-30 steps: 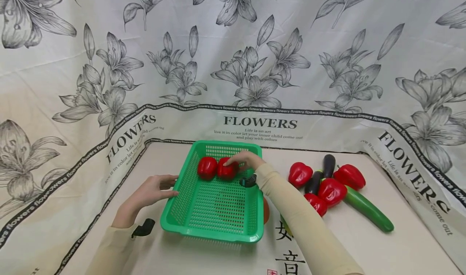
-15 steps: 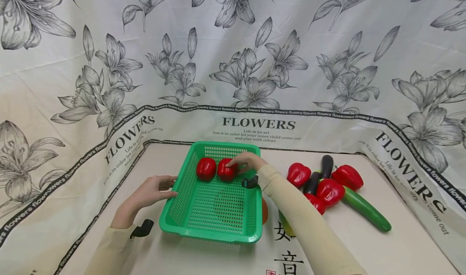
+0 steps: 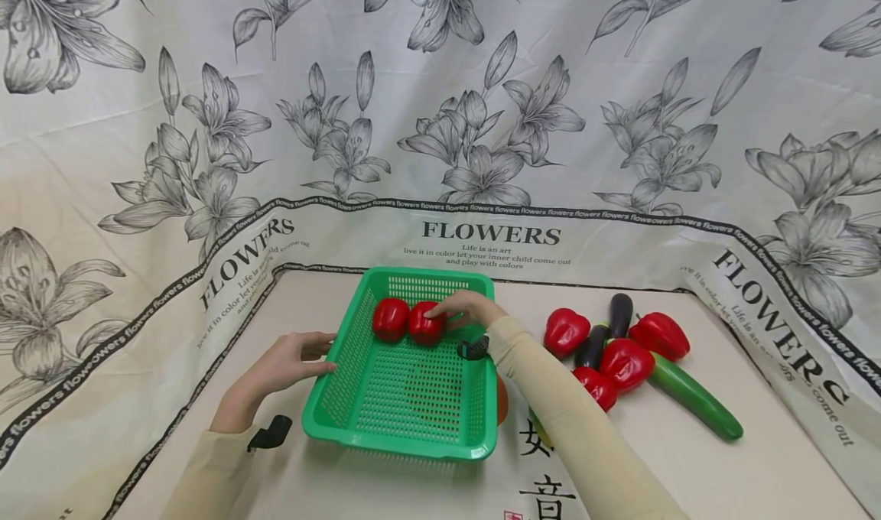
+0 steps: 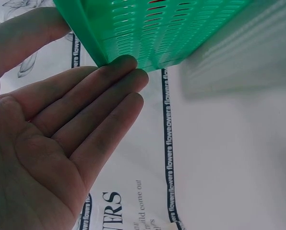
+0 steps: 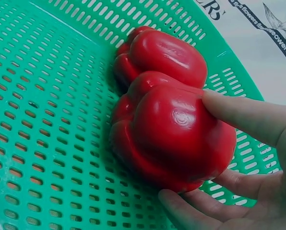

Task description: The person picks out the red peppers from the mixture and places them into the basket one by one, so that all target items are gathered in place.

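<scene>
I see right hand [image 3: 469, 306] pinch red pepper [image 5: 176, 129] beside other pepper [image 5: 174, 55] in green basket [image 3: 413, 445]. Soft squeeze seems best. Left hand [image 3: 285, 363], fingers straight, touches basket; should steady lightly.

The perforated basket [image 3: 385, 386] is green, the bell peppers [image 3: 390, 320] glossy red. Eggplants [image 3: 622, 315] show blackish purple — the cucumber [image 3: 698, 398] deep green. Black-and-grey lilies [image 3: 487, 177] pattern the white cloth [image 3: 330, 15]; the sleeves [image 3: 571, 420] are cream.

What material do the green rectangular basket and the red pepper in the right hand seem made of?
Green rectangular basket: probably moulded plastic, glossy; one even colour, regular slots. Red lobed pepper in the right hand: smooth, glossy; bright highlights fit coated plastic or real skin.
</scene>
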Tool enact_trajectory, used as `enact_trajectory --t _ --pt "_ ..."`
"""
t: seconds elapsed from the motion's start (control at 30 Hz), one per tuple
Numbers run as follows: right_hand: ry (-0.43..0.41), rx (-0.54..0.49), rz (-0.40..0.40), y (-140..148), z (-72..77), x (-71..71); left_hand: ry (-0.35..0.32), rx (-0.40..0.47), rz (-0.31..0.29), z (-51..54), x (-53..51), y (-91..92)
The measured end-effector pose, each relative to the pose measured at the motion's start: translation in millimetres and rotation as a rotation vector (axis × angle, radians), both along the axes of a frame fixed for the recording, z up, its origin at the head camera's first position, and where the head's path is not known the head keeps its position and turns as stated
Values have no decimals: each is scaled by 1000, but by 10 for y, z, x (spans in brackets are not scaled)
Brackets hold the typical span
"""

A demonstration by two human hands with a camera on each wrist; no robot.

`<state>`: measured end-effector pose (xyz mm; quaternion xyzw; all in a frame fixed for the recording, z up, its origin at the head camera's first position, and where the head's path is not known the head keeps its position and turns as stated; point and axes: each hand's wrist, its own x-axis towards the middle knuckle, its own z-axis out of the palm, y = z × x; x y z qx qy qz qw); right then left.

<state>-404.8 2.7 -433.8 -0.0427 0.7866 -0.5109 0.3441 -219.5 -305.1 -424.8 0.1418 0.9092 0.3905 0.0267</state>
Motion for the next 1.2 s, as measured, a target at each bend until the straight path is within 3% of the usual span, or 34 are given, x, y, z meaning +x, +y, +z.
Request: enact_trajectory --t 0.3,1.2 --pt "9 -6 -24 1 -56 -26 -3 0 3 -7 -4 2" --pt "64 -3 19 4 -90 -26 -2 22 -1 -16 -5 1"
